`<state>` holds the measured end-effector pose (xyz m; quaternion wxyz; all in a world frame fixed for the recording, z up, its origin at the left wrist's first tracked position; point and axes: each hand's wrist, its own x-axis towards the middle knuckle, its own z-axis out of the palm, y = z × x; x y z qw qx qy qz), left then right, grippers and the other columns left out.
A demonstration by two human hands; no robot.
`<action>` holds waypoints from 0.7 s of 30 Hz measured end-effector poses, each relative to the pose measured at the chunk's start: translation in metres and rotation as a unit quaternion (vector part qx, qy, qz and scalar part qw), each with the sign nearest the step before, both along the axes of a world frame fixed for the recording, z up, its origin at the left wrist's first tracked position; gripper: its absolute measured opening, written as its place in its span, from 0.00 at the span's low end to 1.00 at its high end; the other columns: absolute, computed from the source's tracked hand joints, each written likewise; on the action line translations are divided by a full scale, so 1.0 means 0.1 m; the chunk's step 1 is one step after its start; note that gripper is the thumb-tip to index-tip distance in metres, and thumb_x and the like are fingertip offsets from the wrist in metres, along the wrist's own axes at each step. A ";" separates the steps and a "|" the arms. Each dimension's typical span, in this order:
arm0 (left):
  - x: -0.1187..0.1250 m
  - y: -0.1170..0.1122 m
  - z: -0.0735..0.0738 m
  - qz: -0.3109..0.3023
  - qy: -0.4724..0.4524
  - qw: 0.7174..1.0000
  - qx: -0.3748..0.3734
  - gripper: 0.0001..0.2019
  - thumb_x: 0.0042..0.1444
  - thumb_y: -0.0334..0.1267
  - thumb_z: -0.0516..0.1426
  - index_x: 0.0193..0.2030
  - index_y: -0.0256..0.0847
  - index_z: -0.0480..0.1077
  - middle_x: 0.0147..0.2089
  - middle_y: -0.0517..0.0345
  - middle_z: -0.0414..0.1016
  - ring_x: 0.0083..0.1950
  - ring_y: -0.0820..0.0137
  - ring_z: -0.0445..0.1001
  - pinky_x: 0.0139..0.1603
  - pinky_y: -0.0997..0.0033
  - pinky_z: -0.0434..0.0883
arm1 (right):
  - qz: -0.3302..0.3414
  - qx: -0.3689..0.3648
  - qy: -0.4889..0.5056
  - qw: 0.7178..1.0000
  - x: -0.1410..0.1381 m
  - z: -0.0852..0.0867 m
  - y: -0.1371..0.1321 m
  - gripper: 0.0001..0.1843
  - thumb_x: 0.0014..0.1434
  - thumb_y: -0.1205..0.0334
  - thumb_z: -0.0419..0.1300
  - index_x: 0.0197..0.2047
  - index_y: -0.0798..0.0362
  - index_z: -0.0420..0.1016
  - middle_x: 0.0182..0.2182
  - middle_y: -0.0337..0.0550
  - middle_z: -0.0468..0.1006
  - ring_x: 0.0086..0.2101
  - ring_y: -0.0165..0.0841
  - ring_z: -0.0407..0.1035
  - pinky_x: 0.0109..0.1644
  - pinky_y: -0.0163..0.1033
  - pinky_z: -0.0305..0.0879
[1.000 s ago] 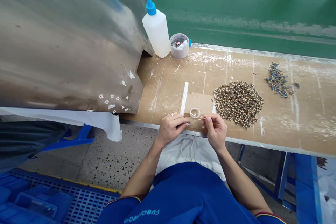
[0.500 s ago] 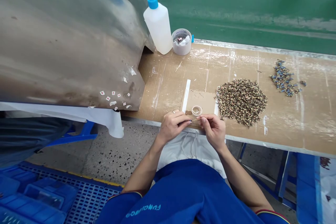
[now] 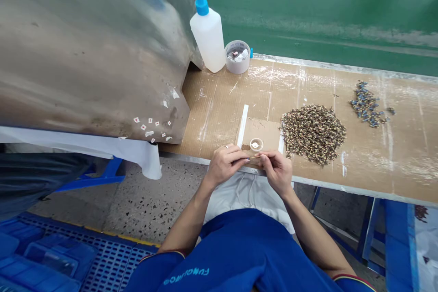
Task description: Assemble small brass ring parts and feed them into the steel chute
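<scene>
Close to the table's front edge, my right hand (image 3: pixel 278 172) is closed in a pinch on a thin wooden toothpick (image 3: pixel 254 157). Facing it, my left hand (image 3: pixel 226 164) pinches a tiny bluish piece, mostly covered by the fingertips. The toothpick's tip points at that piece; whether they touch is too small to tell. Just beyond the fingers stands a small round cup (image 3: pixel 251 147) with a white substance inside. To the right lies a big heap of small brown and gold pieces (image 3: pixel 314 134). Farther right is a smaller group of blue-tinged pieces (image 3: pixel 367 105).
A white squeeze bottle (image 3: pixel 207 43) with a blue nozzle stands at the back beside a tape roll (image 3: pixel 237 67) holding scraps. A large metal housing (image 3: pixel 102 54) borders the cardboard-covered table (image 3: pixel 219 100) on the left. Blue crates (image 3: pixel 51 255) sit low at left.
The camera view has shifted slightly. Both hands keep almost the same place and hold, with the right fingers a touch nearer the left. The white substance in the cup looks more distinct.
</scene>
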<state>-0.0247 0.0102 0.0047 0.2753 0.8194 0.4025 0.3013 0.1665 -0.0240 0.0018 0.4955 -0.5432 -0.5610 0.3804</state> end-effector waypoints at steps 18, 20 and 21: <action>-0.01 -0.01 -0.01 0.002 -0.001 1.000 0.025 0.15 0.69 0.43 0.54 0.40 0.41 0.80 0.32 0.57 0.79 0.33 0.71 0.71 0.37 0.71 0.65 | 0.017 0.020 0.022 0.999 0.00 0.01 0.01 0.10 0.67 0.56 0.60 0.37 0.50 0.79 0.28 0.41 0.83 0.20 0.29 0.73 0.23 0.34 0.70; -0.01 -0.01 -0.02 0.000 -0.002 1.000 0.021 0.14 0.69 0.43 0.54 0.40 0.41 0.80 0.33 0.57 0.79 0.33 0.71 0.71 0.37 0.71 0.65 | 0.023 0.025 0.030 0.999 0.00 0.01 0.01 0.10 0.66 0.55 0.60 0.37 0.50 0.79 0.28 0.41 0.83 0.20 0.29 0.72 0.23 0.33 0.69; 0.00 0.00 -0.02 -0.001 -0.008 1.000 0.019 0.14 0.69 0.42 0.54 0.40 0.41 0.80 0.33 0.57 0.79 0.33 0.71 0.71 0.37 0.71 0.65 | 0.023 0.025 0.035 0.999 -0.01 0.01 0.01 0.10 0.66 0.55 0.61 0.37 0.50 0.79 0.28 0.41 0.83 0.20 0.29 0.72 0.23 0.33 0.69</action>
